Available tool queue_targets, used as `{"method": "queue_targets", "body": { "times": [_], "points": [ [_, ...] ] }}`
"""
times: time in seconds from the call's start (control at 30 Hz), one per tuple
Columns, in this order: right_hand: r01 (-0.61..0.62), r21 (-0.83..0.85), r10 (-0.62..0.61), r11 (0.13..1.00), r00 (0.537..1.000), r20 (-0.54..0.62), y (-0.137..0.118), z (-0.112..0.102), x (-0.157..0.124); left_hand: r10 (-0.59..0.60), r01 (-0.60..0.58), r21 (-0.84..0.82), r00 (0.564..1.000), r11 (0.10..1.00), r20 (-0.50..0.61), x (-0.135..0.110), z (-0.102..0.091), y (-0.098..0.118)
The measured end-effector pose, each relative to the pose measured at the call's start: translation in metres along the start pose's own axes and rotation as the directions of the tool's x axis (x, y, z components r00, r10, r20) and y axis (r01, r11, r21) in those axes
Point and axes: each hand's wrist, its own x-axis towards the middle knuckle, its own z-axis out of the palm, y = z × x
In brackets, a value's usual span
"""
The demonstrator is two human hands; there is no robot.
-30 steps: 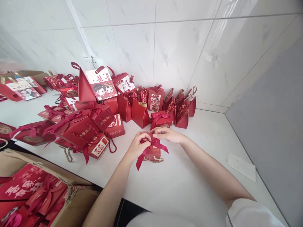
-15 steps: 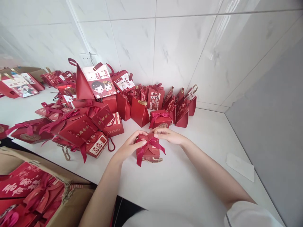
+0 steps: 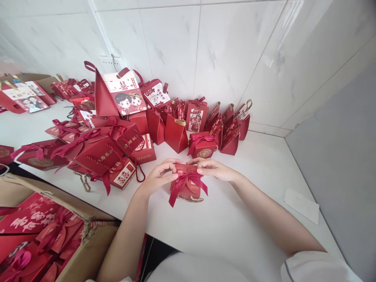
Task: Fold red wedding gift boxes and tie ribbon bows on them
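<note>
A small red gift box (image 3: 184,190) with a dark pink ribbon bow (image 3: 188,177) on its lid sits on the white table in front of me. Gold rope handles (image 3: 190,199) hang at its near side. My left hand (image 3: 161,175) grips the box's far left corner, thumb on the lid's edge and fingers curled behind. Opposite it, my right hand (image 3: 216,170) holds the far right corner the same way, its fingertips partly hidden behind the box. The bow's tails spread to both sides of the lid.
Another bow-tied red box (image 3: 202,145) stands just beyond my hands. Red peaked boxes (image 3: 176,135) line the wall. A heap of red boxes (image 3: 94,152) lies to the left. An open carton (image 3: 96,235) of red boxes is at lower left; a white card (image 3: 301,205) lies right.
My thumbs have shifted outward from the bow to the lid's side edges, leaving more of the ribbon in sight. The box stays in place while the whole view has shifted slightly.
</note>
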Motion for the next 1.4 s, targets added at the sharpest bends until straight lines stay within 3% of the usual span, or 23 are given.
{"method": "queue_targets", "body": {
  "times": [0.1,0.43,0.73,0.93,1.2,1.4],
  "points": [
    [0.009,0.014,-0.008,1.0,0.999,-0.044,0.001,0.003,0.0,0.032,-0.037,-0.08,0.997,0.996,-0.067,0.004,0.006,-0.003],
    [0.008,0.002,-0.008,1.0,0.998,-0.07,0.002,0.005,-0.001,0.101,-0.106,-0.093,0.993,0.99,-0.063,-0.005,0.002,-0.021],
    [0.026,-0.056,-0.031,0.998,0.996,-0.084,0.0,0.008,-0.004,0.069,-0.059,0.353,0.997,0.934,-0.017,-0.011,0.004,0.017],
    [0.029,-0.107,-0.039,0.994,0.995,-0.087,-0.006,0.007,-0.006,0.05,-0.054,0.392,0.999,0.918,0.019,-0.01,-0.003,0.021],
    [0.046,-0.157,-0.062,0.986,0.993,-0.101,-0.006,0.005,-0.008,0.072,-0.057,0.445,0.997,0.893,-0.017,-0.008,-0.004,0.027],
    [0.043,-0.118,-0.054,0.992,0.994,-0.096,-0.006,0.004,-0.008,0.128,-0.143,0.319,0.989,0.937,0.068,0.007,0.0,0.025]
  ]
}}
